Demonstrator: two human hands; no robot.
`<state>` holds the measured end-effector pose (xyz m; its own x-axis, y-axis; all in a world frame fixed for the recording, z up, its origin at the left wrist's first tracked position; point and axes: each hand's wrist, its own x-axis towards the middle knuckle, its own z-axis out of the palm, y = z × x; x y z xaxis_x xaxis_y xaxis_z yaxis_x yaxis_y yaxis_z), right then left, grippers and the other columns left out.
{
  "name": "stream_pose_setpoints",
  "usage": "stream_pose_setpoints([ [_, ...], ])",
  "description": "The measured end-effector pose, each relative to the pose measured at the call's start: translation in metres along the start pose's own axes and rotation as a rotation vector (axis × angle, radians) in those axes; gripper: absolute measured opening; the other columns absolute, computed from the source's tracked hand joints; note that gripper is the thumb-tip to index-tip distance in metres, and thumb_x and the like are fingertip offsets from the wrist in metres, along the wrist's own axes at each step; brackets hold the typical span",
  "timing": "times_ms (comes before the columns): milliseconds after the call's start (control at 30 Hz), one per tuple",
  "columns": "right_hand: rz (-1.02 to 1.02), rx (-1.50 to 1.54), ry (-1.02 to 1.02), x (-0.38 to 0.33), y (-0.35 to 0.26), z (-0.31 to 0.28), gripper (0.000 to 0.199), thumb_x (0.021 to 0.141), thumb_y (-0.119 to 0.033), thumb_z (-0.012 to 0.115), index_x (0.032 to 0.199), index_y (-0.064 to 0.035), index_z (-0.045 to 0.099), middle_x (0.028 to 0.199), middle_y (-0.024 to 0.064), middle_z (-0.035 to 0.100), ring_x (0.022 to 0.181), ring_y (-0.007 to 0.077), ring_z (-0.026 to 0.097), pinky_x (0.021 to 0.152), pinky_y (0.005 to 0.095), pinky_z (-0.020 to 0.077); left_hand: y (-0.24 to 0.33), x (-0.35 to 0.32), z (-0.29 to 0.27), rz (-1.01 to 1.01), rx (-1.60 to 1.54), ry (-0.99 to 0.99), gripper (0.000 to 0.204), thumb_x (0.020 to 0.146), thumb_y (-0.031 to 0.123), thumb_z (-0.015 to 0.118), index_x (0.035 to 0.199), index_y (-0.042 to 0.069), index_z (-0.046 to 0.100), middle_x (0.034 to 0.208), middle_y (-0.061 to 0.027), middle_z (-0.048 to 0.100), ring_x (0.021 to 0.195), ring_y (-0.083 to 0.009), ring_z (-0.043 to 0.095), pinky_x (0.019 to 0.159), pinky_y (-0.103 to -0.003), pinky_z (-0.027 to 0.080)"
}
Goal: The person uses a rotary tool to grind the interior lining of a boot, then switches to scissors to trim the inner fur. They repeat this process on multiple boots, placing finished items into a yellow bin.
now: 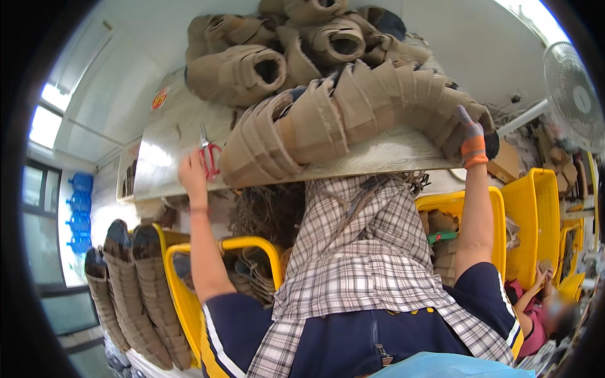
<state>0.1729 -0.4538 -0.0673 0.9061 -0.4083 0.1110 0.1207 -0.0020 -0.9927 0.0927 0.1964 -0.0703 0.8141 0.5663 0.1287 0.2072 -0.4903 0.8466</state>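
Observation:
A long curved row of nested beige fabric shoe uppers [372, 101] lies along the front of the table, with raw edges and dark lining showing. My right hand [472, 140], in a grey glove with an orange cuff, grips the right end of this row, thumb up on its outer side; the other fingers are hidden behind it. At the row's left end my left hand [191, 171] is bare, its fingers bent and closed at the handle of red-handled scissors [212, 159]. The scissors' blades point away from me over the table top.
More shoe uppers [242, 72] are heaped at the back of the table [165, 135]. Yellow crates [535, 220] stand right, another yellow crate [179, 280] left, beside tall stacks of uppers [148, 283]. A white fan [572, 85] is at far right. A person [539, 315] sits lower right.

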Motion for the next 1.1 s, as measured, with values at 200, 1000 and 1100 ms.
stream_pose_setpoints([
  [200, -0.007, -0.191, -0.254, 0.006, -0.026, 0.008, 0.037, 0.073, -0.021, 0.076, 0.100, -0.0004, 0.063, 0.089, 0.0016, 0.064, 0.077, 0.0115, 0.057, 0.072, 0.0249, 0.0465, -0.026, -0.074, 0.016, -0.150, -0.913, -0.570, 0.042, 0.088, 0.022, 0.059, 0.123, 0.001, 0.050, 0.118, -0.0066, 0.057, 0.110, -0.0183, 0.052, 0.095, -0.031, 0.038],
  [1000, 0.299, 0.177, -0.686, -0.020, -0.041, 0.034, 0.070, 0.062, -0.008, 0.072, 0.126, -0.0011, 0.046, 0.114, 0.0081, 0.057, 0.104, 0.0221, 0.054, 0.092, 0.0352, 0.0442, -0.057, -0.026, 0.002, 0.254, -0.822, -0.271, 0.043, 0.088, 0.026, 0.054, 0.124, 0.003, 0.047, 0.118, -0.0103, 0.054, 0.108, -0.0242, 0.053, 0.093, -0.039, 0.044],
  [1100, 0.313, 0.154, -0.774, -0.001, -0.048, 0.043, 0.070, 0.062, -0.007, 0.072, 0.126, -0.0004, 0.045, 0.115, 0.0093, 0.057, 0.105, 0.0218, 0.054, 0.091, 0.0359, 0.0451, -0.064, -0.017, 0.001, 0.189, -1.106, -0.335, 0.041, 0.090, 0.026, 0.051, 0.124, 0.004, 0.048, 0.119, -0.0096, 0.054, 0.107, -0.0239, 0.053, 0.092, -0.039, 0.044],
])
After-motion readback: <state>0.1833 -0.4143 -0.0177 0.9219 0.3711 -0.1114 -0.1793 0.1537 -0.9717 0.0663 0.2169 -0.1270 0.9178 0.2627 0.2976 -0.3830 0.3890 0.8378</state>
